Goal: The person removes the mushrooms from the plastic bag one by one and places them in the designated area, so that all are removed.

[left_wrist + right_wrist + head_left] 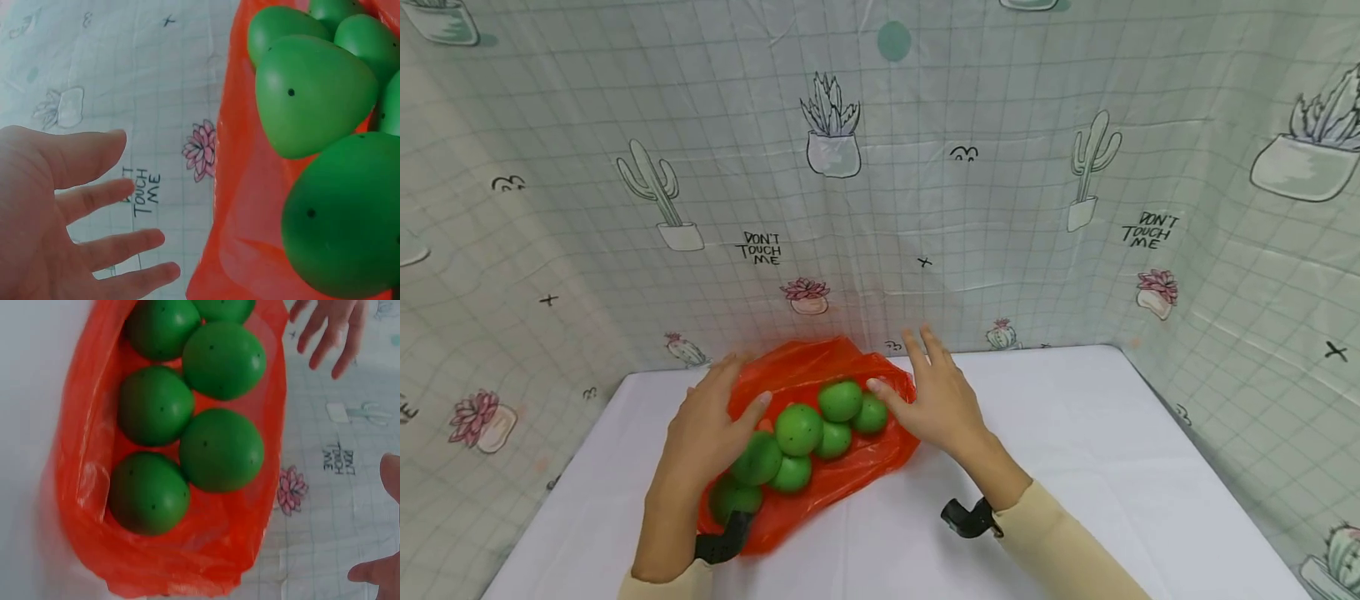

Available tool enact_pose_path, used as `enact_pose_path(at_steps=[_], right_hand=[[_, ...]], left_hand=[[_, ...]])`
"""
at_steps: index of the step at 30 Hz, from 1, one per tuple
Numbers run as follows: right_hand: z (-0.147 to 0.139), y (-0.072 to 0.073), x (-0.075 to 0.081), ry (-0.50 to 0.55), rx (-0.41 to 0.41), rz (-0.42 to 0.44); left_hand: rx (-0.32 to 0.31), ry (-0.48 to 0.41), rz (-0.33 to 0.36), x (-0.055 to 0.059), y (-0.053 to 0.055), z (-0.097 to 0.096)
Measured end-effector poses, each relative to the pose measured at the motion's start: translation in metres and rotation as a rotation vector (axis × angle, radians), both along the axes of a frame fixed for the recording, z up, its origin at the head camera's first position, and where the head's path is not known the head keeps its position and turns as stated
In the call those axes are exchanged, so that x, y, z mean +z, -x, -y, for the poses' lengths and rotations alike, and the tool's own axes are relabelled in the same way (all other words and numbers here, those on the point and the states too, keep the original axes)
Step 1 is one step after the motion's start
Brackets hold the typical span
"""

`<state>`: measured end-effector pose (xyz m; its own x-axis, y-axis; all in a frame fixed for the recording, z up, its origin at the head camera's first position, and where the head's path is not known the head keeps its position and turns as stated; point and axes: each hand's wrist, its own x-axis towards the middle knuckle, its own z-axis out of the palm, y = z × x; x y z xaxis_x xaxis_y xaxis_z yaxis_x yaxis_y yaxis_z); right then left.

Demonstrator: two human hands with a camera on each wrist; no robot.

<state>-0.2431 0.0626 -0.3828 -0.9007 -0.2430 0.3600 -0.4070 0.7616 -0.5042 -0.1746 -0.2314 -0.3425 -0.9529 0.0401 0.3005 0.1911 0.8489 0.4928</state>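
Note:
A red plastic bag (850,482) lies spread on the white table, its sides turned up around several round green balls (799,430) with small black dots. The balls cluster together in the bag, some leaning on others, as the right wrist view shows from the right end. At the bag's left side, my left hand (706,429) hovers with fingers spread and thumb extended toward the balls. My right hand (942,400) is over the bag's right edge, fingers apart and thumb toward the rightmost ball. Nothing is held in either palm.
The white table (1045,433) extends to both sides and in front of the bag. A pale grid-patterned cloth (895,200) with cactus drawings hangs behind and along the sides. Black wrist-worn devices (967,518) sit at the cuffs of beige sleeves (1060,542).

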Motion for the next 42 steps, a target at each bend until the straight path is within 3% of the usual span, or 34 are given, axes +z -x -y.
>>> enact_pose_path(at_steps=[11,21,26,35,42], right_hand=[[0.029,-0.012,-0.006,0.080,0.072,-0.011],[0.046,-0.022,-0.021,0.148,0.099,0.002],[0.052,-0.025,-0.027,0.169,0.107,0.015],[0.061,-0.028,-0.037,0.200,0.125,0.005],[0.066,-0.025,-0.046,0.219,0.115,0.019]], left_hand=[[-0.013,-0.063,-0.032,-0.010,-0.017,0.016],[-0.002,-0.109,-0.039,-0.019,-0.024,0.021],[0.017,-0.101,-0.021,-0.022,-0.024,0.025],[0.032,-0.116,0.071,-0.030,-0.018,0.032],[0.016,-0.134,0.061,-0.037,-0.015,0.038]])
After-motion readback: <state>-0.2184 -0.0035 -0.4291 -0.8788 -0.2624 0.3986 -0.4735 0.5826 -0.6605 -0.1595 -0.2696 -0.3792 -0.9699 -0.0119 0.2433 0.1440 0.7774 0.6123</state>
